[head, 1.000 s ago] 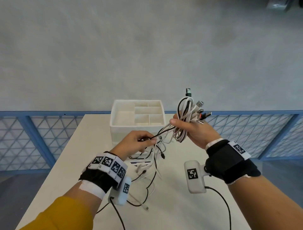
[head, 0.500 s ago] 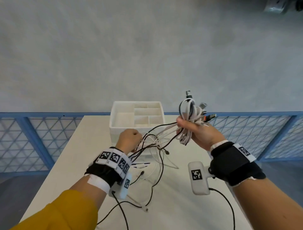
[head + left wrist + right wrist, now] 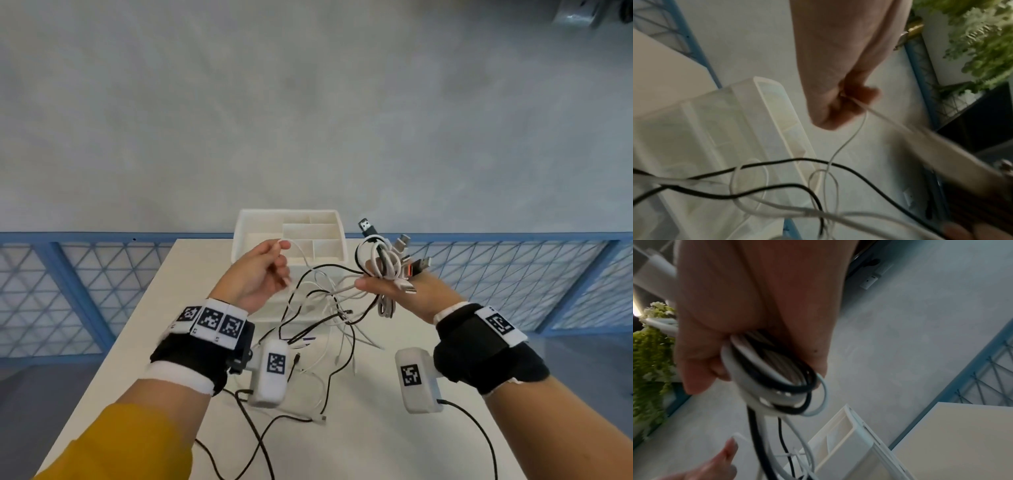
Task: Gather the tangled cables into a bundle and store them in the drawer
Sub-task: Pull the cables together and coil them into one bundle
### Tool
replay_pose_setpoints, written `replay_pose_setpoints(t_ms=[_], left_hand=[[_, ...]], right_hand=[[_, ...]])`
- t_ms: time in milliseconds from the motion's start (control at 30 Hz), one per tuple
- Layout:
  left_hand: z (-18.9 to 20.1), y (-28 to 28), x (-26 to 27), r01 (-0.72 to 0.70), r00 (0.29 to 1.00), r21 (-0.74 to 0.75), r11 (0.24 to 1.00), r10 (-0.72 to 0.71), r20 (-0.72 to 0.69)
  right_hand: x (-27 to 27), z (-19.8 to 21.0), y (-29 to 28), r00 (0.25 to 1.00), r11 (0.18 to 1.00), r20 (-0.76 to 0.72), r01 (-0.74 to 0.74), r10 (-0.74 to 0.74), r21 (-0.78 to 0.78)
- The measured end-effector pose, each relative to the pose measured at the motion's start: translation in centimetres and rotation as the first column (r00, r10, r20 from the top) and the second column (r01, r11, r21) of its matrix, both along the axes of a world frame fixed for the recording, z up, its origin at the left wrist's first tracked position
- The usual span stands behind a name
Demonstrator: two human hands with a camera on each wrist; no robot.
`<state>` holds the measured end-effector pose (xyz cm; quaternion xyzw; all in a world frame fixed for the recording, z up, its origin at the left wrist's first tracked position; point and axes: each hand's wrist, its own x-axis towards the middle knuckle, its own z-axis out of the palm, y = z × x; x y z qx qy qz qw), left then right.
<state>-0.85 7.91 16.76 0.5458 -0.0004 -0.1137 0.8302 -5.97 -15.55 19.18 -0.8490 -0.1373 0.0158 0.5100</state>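
Note:
My right hand (image 3: 387, 286) grips a looped bundle of white and black cables (image 3: 383, 263), several USB plugs sticking up from it; the right wrist view shows the coils (image 3: 774, 379) held against the palm. My left hand (image 3: 263, 270) pinches a thin white cable (image 3: 298, 250), raised in front of the white drawer box (image 3: 246, 236). In the left wrist view that cable (image 3: 849, 139) hangs from the fingertips (image 3: 859, 99). Loose black and white cable strands (image 3: 329, 308) sag between the hands and trail onto the table. The white drawer box carries an open divided tray on top.
The white table (image 3: 359, 445) runs to a far edge just behind the box; a blue mesh railing (image 3: 68, 291) surrounds it. Cable ends (image 3: 318, 416) lie on the table between my forearms. Green foliage (image 3: 982, 40) stands off to one side.
My left hand has risen up and turned, lifting a thin white cable in front of the box. The right hand stays about where it was with the bundle, its fingers a little looser.

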Motion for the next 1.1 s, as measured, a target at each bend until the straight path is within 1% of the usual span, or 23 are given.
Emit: replay_pose_setpoints(t_ms=[33, 67, 100, 167, 200, 267, 300, 333, 367, 433, 467, 500, 533, 567, 633, 667, 767, 867, 933, 967, 1000, 1067, 1100], left_hand=[[-0.1, 0.4, 0.2, -0.045, 0.999, 0.057, 0.997, 0.044, 0.017], [-0.4, 0.9, 0.3, -0.106, 0.993, 0.163, 0.981, 0.097, 0.059], [-0.8, 1.5, 0.4, -0.168, 0.983, 0.311, 0.936, 0.134, 0.129], [-2.1, 2.5, 0.3, -0.246, 0.96, 0.613, 0.751, 0.1, 0.263], [-2.8, 2.6, 0.2, -0.206, 0.963, 0.722, 0.661, 0.005, 0.27], [-3.5, 2.0, -0.4, 0.005, 0.96, 0.857, 0.515, -0.243, 0.141], [-3.6, 1.4, -0.6, 0.08, 0.949, 0.884, 0.46, -0.308, 0.074], [-3.5, 0.9, -0.7, 0.082, 0.949, 0.89, 0.448, -0.308, 0.068], [-3.2, 0.4, -0.7, 0.027, 0.955, 0.873, 0.488, -0.271, 0.121], [-2.2, -0.9, -0.9, -0.076, 0.938, 0.776, 0.626, -0.22, 0.268], [-1.7, -1.5, -0.9, -0.052, 0.916, 0.729, 0.682, -0.259, 0.308], [-1.2, -2.3, -1.0, 0.013, 0.887, 0.704, 0.71, -0.333, 0.319], [-0.9, -3.0, -1.2, 0.086, 0.855, 0.708, 0.701, -0.416, 0.309], [-0.7, -3.6, -1.4, 0.139, 0.821, 0.733, 0.666, -0.492, 0.291], [-0.9, -4.2, -1.4, 0.16, 0.781, 0.813, 0.56, -0.576, 0.242], [-1.2, -4.2, -1.3, 0.154, 0.784, 0.827, 0.54, -0.576, 0.23], [-2.2, -3.6, -0.8, 0.097, 0.84, 0.796, 0.598, -0.478, 0.257], [-2.5, -2.6, -0.5, 0.052, 0.851, 0.713, 0.7, -0.404, 0.335], [-2.9, -1.4, -0.6, 0.06, 0.905, 0.547, 0.835, -0.277, 0.323], [-3.3, -0.6, -0.7, 0.094, 0.931, 0.401, 0.911, -0.223, 0.288], [-3.7, 0.1, -0.6, 0.143, 0.951, 0.229, 0.963, -0.198, 0.239], [-4.5, 1.2, -0.4, 0.233, 0.96, -0.067, 0.97, -0.219, 0.174], [-4.8, 1.4, -0.3, 0.255, 0.96, -0.154, 0.955, -0.232, 0.156]], right_hand=[[0.0, 0.0, -0.2, 1.0, 1.0, 0.004, 0.021, -0.021, 0.01], [0.0, 0.3, -0.5, 0.999, 0.998, 0.003, 0.051, -0.052, 0.033], [0.0, 0.5, -0.8, 0.996, 0.994, 0.0, 0.089, -0.089, 0.06], [0.3, 0.6, -1.3, 0.995, 0.993, 0.016, 0.097, -0.098, 0.067], [0.4, 0.7, -1.5, 0.996, 0.995, 0.023, 0.087, -0.088, 0.056], [0.4, 0.7, -1.4, 0.997, 0.996, 0.007, 0.073, -0.073, 0.058], [0.5, 0.7, -1.3, 0.998, 0.996, -0.006, 0.068, -0.068, 0.063], [0.4, 0.8, -1.1, 0.999, 0.997, -0.017, 0.051, -0.051, 0.056], [0.4, 0.9, -0.8, 1.0, 0.999, -0.019, 0.011, -0.01, 0.039], [0.4, 1.1, -0.4, 0.996, 0.995, -0.012, -0.091, 0.091, 0.046], [0.6, 1.1, -0.3, 0.99, 0.988, -0.017, -0.135, 0.137, 0.077], [0.6, 1.2, -0.2, 0.985, 0.98, -0.023, -0.165, 0.169, 0.112], [0.5, 1.4, 0.0, 0.982, 0.973, -0.029, -0.178, 0.184, 0.146], [0.4, 1.6, 0.1, 0.981, 0.968, -0.031, -0.185, 0.193, 0.17], [0.3, 1.8, -0.3, 0.977, 0.958, -0.015, -0.207, 0.214, 0.199], [0.3, 1.9, -0.5, 0.978, 0.957, -0.003, -0.205, 0.21, 0.205], [0.5, 1.4, -1.4, 0.996, 0.954, -0.007, -0.08, 0.086, 0.29], [0.7, 1.0, -1.6, 0.997, 0.899, -0.002, -0.071, 0.079, 0.431], [0.7, 1.5, -1.8, 0.997, 0.892, 0.022, -0.079, 0.077, 0.445], [0.8, 1.8, -2.0, 0.996, 0.897, 0.042, -0.091, 0.081, 0.433], [0.9, 1.8, -2.2, 0.995, 0.901, 0.063, -0.101, 0.083, 0.421], [0.9, 1.8, -2.2, 0.992, 0.909, 0.097, -0.107, 0.074, 0.403], [1.0, 1.7, -2.1, 0.992, 0.912, 0.105, -0.108, 0.072, 0.396]])
